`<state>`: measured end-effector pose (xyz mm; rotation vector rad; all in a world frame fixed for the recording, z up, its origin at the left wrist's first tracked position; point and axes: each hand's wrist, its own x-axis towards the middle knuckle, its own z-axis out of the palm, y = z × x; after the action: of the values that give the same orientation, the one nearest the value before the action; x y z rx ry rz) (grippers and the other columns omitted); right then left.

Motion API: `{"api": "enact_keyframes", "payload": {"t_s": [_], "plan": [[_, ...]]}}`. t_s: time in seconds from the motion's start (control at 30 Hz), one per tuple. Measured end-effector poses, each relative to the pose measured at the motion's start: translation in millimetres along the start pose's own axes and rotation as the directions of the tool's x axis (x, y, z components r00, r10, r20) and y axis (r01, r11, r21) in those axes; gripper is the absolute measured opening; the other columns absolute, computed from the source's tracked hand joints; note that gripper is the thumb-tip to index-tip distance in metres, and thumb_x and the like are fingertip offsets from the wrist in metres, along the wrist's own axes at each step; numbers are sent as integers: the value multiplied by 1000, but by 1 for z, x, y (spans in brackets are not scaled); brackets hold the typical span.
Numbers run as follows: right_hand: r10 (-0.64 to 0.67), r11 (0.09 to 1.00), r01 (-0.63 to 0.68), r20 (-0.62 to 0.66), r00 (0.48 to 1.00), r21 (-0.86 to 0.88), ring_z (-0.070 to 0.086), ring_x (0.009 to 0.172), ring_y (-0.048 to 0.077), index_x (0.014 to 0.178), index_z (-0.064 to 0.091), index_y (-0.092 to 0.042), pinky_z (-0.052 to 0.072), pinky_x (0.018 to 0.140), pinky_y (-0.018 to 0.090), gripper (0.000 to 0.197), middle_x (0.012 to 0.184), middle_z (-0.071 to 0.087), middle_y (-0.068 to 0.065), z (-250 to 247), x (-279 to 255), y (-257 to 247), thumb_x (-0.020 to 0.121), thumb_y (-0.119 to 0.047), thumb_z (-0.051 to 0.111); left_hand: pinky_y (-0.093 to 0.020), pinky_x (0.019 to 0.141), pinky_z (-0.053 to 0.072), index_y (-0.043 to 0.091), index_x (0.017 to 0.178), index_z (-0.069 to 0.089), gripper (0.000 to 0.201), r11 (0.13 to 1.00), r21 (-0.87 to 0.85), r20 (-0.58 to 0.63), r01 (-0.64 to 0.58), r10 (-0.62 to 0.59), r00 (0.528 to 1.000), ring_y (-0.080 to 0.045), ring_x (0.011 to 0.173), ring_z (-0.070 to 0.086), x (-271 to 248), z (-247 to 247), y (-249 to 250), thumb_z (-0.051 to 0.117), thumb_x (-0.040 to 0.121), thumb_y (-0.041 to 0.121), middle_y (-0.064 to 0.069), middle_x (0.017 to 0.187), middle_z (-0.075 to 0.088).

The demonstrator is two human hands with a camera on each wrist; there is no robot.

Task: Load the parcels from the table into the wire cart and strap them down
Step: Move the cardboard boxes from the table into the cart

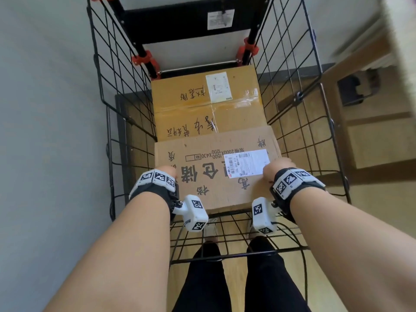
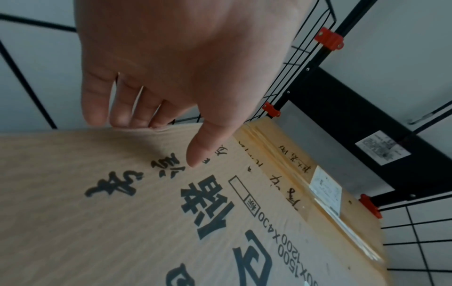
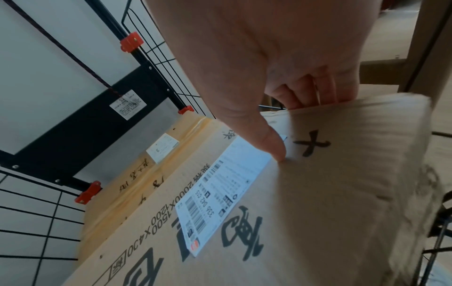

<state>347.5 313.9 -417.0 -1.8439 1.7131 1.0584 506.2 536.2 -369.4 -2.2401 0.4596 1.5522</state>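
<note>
A pale brown printed parcel (image 1: 211,172) (image 2: 122,222) (image 3: 305,203) with large black characters and a white shipping label (image 1: 247,163) is held inside the black wire cart (image 1: 117,70). My left hand (image 1: 166,171) (image 2: 171,87) grips its left edge, thumb on top and fingers (image 2: 117,112) down the side. My right hand (image 1: 278,168) (image 3: 281,77) grips the right edge the same way, thumb beside the label. Beyond it a yellower taped parcel (image 1: 202,102) (image 2: 305,174) (image 3: 146,168) lies in the cart, lower, partly hidden by the held one.
The cart's black back frame (image 1: 180,19) carries red clips (image 1: 144,59) and a white tag (image 1: 220,19). A dark cord (image 3: 61,48) runs down to that tag. Wooden furniture (image 1: 371,131) stands to the right of the cart, a grey wall (image 1: 45,109) to the left.
</note>
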Motion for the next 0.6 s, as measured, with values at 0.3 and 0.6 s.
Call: {"api": "enact_keyframes", "payload": {"t_s": [0.3,0.6], "plan": [[88,971,-94,38,995,218,61,100,34,126,38,-3,52,89,45,49,114,59,18,17,12,0,84,-17,61,-30,98,40,1,132,49,36,998,-49,119,35,-29,992,-20,93,48,20,10,18,36,103,19,-11,111,55],[34,964,-55,83,996,259,62,105,31,132,38,-3,53,90,40,49,120,59,17,25,18,-5,89,-12,60,-27,94,41,-4,133,47,36,999,23,124,30,-32,992,-21,95,45,28,25,13,33,104,12,-9,80,44]]}}
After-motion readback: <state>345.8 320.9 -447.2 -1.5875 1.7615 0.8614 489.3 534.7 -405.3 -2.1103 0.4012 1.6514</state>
